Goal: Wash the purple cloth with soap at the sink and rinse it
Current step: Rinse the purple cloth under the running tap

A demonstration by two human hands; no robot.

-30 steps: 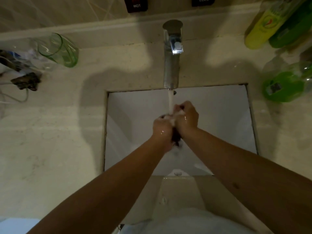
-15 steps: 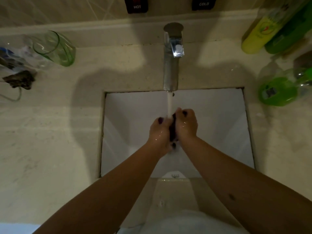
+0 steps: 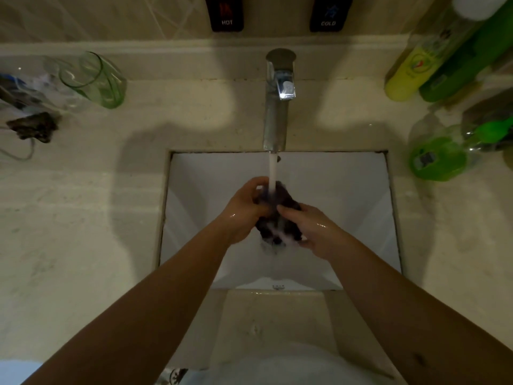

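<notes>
Purple cloth [image 3: 277, 215] bunched under the tap [image 3: 276, 118] stream, mid-sink [image 3: 361, 190]. Left hand [image 3: 244, 209] and right hand [image 3: 313, 229] both curl around it, suds at the bottom. Basin walls well apart from both hands. Green glass [image 3: 94, 79] far left of tap on surface [image 3: 69, 218].

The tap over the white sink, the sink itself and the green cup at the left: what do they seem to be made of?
The tall grey tap looks like brushed metal, with a shinier polished lever: dull sheen, bright glint. The white rectangular sink seems glazed ceramic, smooth and evenly pale. The green see-through cup could be glass or clear plastic; the picture cannot settle which.
</notes>
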